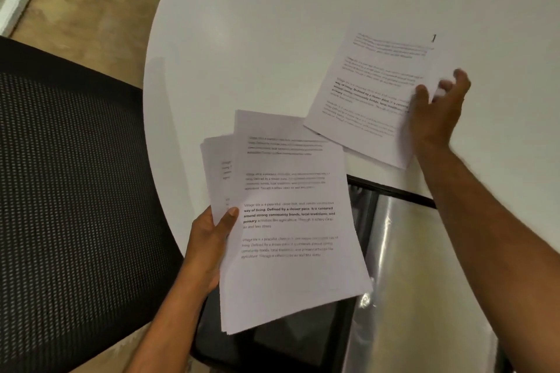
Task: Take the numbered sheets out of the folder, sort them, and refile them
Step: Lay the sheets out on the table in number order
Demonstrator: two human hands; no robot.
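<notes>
While left hand (209, 239) pinched the stack (291, 221), right hand (436, 109), fingers spread, laid a sheet (369, 94) on the surface (272, 24); sorting underway, next number needed.

stack of sheets (291, 221) in left hand (209, 245): white, black print | sheet (372, 94) at right hand (439, 109): white, black print | folder (394, 251) beneath: black edge, glossy clear | table (272, 24): white | chair (69, 175) left of left hand: black mesh, dotted

Round white table (272, 24) w/ open folder (409, 251) & printed sheet (372, 94) on top.
</notes>
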